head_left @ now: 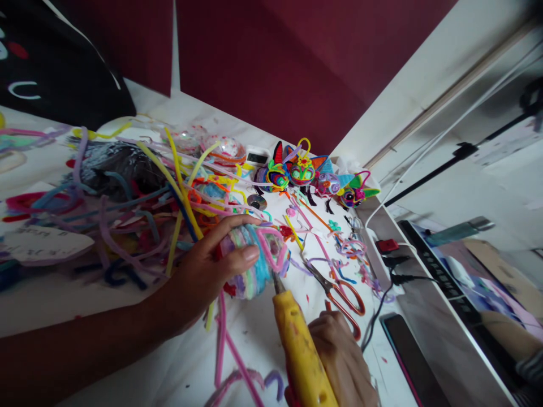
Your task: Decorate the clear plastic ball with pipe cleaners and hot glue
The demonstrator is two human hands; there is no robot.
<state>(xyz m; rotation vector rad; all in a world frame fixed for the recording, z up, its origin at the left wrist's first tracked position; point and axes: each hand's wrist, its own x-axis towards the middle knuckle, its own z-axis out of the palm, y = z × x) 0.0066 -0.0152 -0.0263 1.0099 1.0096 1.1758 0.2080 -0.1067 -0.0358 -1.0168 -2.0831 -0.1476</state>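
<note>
My left hand is closed around a round ball wrapped in striped pastel pipe cleaners, with a pink loop on its right side. In my right hand is a yellow hot glue gun, its metal nozzle at the lower right of the ball, by the pink loop. Whether the nozzle touches the ball I cannot make out. The fingers on the glue gun's handle are partly hidden behind its body. Orange-handled scissors lie just beyond my right hand. Pink pipe cleaners lie below the ball.
Tangled pipe cleaners cover the left of the table. Several finished colourful figures stand at the back. A power strip with cables and a phone lie on the right, near the table's edge. A black bag stands back left.
</note>
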